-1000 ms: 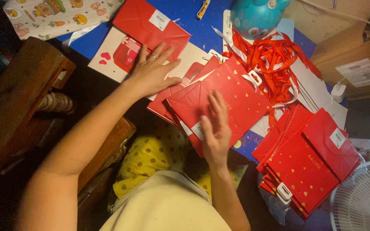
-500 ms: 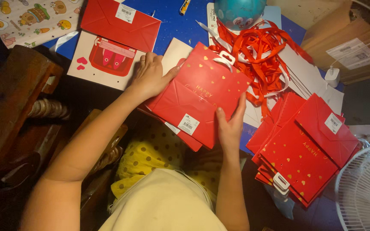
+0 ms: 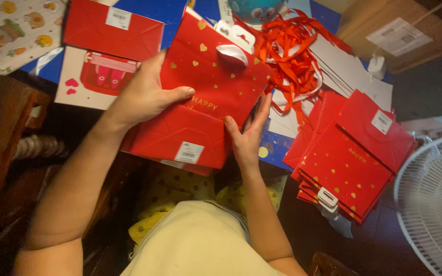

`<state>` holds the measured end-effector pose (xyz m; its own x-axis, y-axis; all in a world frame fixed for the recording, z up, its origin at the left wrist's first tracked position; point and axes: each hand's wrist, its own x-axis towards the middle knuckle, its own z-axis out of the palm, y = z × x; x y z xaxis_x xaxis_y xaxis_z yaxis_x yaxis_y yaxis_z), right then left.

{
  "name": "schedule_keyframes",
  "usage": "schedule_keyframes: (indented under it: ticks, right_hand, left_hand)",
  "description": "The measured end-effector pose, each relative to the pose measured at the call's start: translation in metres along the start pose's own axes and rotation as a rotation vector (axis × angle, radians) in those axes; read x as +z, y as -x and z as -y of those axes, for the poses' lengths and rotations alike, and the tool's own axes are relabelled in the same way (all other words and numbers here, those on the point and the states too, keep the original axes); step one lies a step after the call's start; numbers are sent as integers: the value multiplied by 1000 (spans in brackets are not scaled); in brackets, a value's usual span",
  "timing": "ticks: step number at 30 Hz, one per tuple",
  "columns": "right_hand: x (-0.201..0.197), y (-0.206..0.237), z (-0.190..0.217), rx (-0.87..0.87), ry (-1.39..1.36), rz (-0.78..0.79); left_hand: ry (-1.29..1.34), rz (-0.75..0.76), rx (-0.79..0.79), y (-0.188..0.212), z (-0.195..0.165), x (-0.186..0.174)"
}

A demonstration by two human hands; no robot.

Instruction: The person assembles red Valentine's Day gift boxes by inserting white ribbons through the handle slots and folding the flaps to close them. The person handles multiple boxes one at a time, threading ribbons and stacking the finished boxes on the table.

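1. Head view, the thing in hand: a flat-folded red paper gift bag with small gold hearts lies raised above the blue work surface. This bag is the landmark for every other place given here.

2. The left hand is at the bag's left edge, closed on it, the thumb laid across the front and the fingers hidden behind.

3. The right hand is at the bag's lower right edge, fingers nearly straight and pressed against the edge and back. It steadies the bag with an open palm, not a closed grip.

4. The relation that counts: the bag's long axis runs from lower left to upper right, its white ribbon handle toward the far end and its folded base with a white sticker toward the body. The left hand sits nearer the middle of the bag, the right nearer the base.

5. Around the bag: a tangle of red ribbon just to its upper right, a stack of matching red bags well to its right, another red bag to its upper left with a white card printed with a red picture below that, and a white fan far right.

6. Against half a second ago: the bag has been lifted and tipped, so the folded base now faces the camera, and the left thumb has come round onto the front.
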<state>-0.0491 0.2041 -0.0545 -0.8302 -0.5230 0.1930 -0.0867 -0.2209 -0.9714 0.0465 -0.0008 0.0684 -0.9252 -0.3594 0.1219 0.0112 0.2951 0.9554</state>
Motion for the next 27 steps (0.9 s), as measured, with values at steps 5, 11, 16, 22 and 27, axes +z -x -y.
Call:
schedule_keyframes:
  ticks: [5, 11, 16, 22, 27]
  right_hand:
    - [-32, 7, -12, -28, -201, -131]
    - [-59, 15, -12, 15, 68, -415]
    - [-85, 21, 1, -164, 260, -417]
    - [-94, 13, -8, -93, 551, -231]
    - [-97, 19, -17, 97, 97, -218]
  left_hand:
    - [-800, 137, 151, 1, -62, 43]
    - [-989, 111, 483, -25, -59, 90]
    - [-1023, 64, 537, -23, -43, 123]
    - [-1158, 79, 508, -25, -39, 133]
    - [-1097, 201, 501, -44, -50, 111]
